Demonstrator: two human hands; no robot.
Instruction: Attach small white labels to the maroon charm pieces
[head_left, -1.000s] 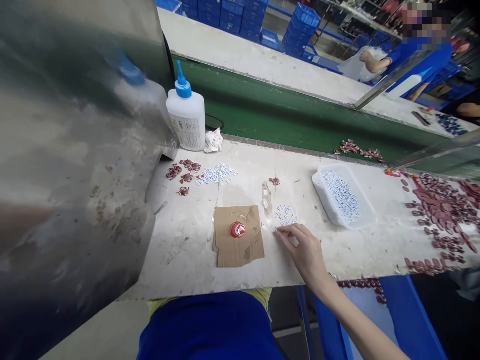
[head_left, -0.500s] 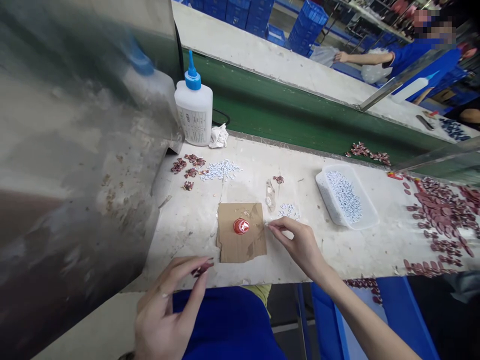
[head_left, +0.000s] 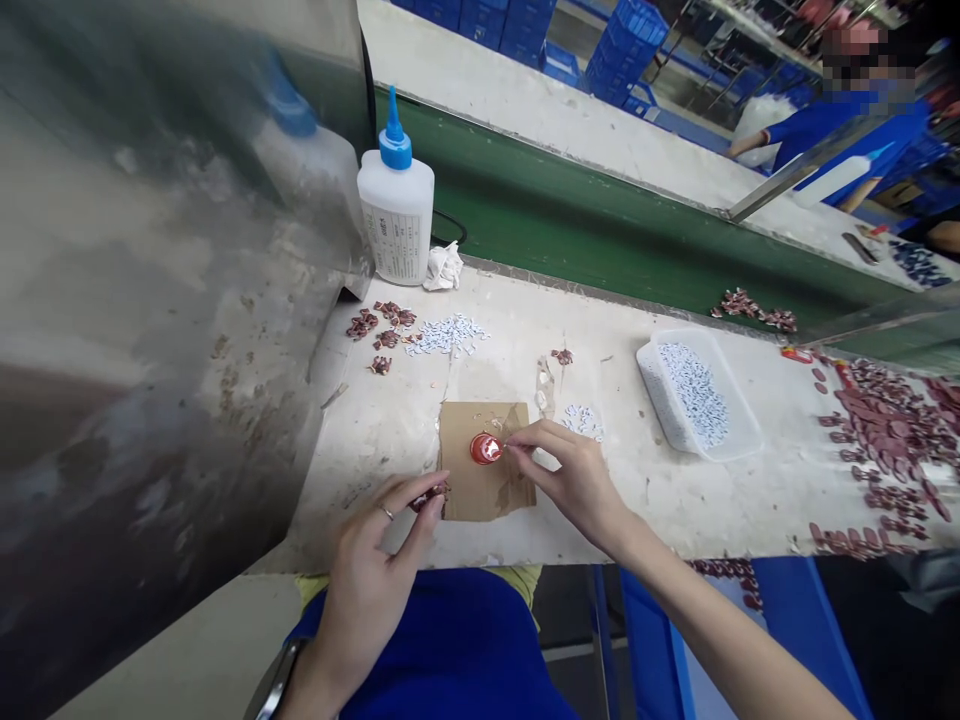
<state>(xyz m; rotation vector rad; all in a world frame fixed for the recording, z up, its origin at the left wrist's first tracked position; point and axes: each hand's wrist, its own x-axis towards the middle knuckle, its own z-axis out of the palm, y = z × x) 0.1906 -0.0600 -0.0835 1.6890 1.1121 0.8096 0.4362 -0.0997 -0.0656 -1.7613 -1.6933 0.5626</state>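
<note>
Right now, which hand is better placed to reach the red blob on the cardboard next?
Probably the right hand: its fingertips are right beside the red blob on the cardboard. The left hand sits farther off at the cardboard's near edge, pinching a small dark red piece.

Inventory: hands, 2, the left hand (head_left: pixel 371 570) and the right hand (head_left: pixel 570 482); squeeze bottles (head_left: pixel 395 205), 2; cardboard sheet (head_left: pixel 487 460), 1; white plastic tray (head_left: pixel 697 395), 1; crumpled tissue (head_left: pixel 443 267), 1; round red piece (head_left: pixel 486 449), 1; finger ring (head_left: pixel 386 513), 1.
</note>
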